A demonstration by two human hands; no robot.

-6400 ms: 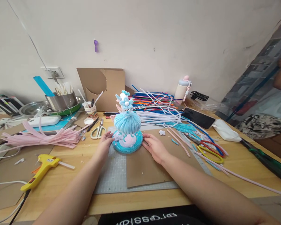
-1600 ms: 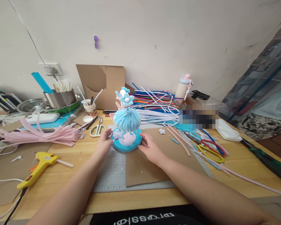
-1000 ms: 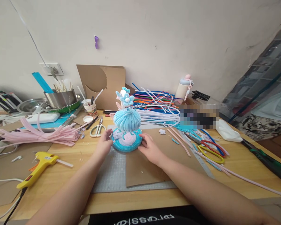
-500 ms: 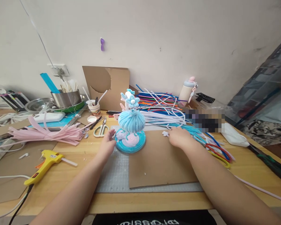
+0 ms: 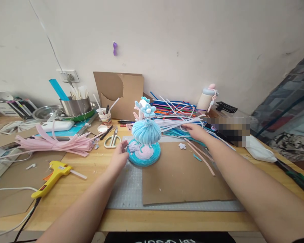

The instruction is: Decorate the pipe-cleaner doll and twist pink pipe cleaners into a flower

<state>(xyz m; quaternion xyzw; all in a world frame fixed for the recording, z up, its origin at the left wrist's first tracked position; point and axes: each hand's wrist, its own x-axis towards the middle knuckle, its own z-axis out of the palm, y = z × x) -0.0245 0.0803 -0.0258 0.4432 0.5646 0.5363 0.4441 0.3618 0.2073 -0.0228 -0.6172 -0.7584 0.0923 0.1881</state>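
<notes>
A fuzzy pipe-cleaner ornament (image 5: 146, 131), with blue flowers on top and a puffed light-blue middle, stands on a round blue and pink base (image 5: 144, 158). My left hand (image 5: 120, 156) is open at the left edge of that base, fingertips beside the rim; I cannot tell how firmly it touches. Farther right, my right hand (image 5: 194, 131) has its fingers closed around part of a bundle of white and blue pipe cleaners (image 5: 177, 125). A small pale flower (image 5: 182, 145) lies on the brown cardboard (image 5: 172, 182), near loose pink pipe cleaners (image 5: 202, 158) and a short teal piece (image 5: 197, 157).
To the left are a yellow glue gun (image 5: 53, 177), a pink pipe-cleaner bundle (image 5: 58, 143) and scissors (image 5: 113, 139). A paper cup (image 5: 105, 117) and a metal pot (image 5: 77, 106) stand behind. A bottle (image 5: 206, 99) is at the back right; a grey cutting mat (image 5: 124, 192) lies beneath the cardboard.
My right hand has left the small flower and shifted away toward the back, with the pipe-cleaner bundle pushed back. Loose pink and teal pieces now show on the cardboard. My left hand stays beside the base.
</notes>
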